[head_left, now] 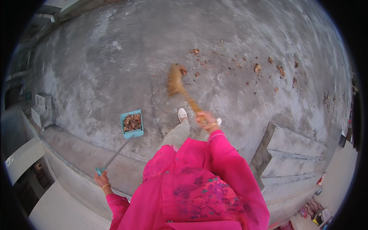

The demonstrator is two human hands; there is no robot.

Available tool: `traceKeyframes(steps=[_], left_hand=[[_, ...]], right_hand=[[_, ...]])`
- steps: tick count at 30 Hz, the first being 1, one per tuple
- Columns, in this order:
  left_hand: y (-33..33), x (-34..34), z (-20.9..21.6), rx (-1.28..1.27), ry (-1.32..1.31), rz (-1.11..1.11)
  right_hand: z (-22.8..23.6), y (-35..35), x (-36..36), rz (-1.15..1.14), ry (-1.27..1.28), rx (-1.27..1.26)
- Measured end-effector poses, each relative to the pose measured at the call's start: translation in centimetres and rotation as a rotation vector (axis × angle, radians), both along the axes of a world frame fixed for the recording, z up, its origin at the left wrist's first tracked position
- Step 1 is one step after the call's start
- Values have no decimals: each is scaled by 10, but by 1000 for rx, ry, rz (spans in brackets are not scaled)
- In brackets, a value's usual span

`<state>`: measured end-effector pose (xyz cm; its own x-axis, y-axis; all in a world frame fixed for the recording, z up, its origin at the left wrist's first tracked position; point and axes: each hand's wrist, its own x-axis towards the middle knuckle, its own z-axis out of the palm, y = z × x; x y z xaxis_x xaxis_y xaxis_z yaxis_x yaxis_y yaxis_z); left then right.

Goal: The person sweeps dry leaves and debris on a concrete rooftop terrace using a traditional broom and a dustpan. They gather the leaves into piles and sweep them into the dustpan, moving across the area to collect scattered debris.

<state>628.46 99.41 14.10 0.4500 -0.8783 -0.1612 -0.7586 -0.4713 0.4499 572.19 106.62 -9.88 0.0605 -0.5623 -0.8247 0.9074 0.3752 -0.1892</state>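
Observation:
My right hand [207,120] is wrapped round the handle of a straw broom [176,81], whose blurred bristles reach out ahead of my feet over the concrete. A brown dry leaf [183,71] lies against the bristles. At the lower left my left hand [101,179] grips the light-blue end of a long-handled dustpan [138,132]. The dustpan rests on the floor left of my feet, with a heap of dry leaves [132,122] in it.
More dry leaves [257,68] are scattered over the grey concrete floor [115,69] to the far right. Concrete steps [295,153] stand on my right. A low wall edge [84,147] runs along the left, with a concrete block [43,111] beside it.

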Motion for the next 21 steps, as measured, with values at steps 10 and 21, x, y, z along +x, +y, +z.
traceKeyframes(steps=[10, 21], left_hand=[[-41, -35, -1, 2, 134, 39], [-11, -40, 0, -111, 275, 82]], right_hand=[[28, 27, -145, -367, 423, 105], [50, -10, 4, 31, 75, -81]])
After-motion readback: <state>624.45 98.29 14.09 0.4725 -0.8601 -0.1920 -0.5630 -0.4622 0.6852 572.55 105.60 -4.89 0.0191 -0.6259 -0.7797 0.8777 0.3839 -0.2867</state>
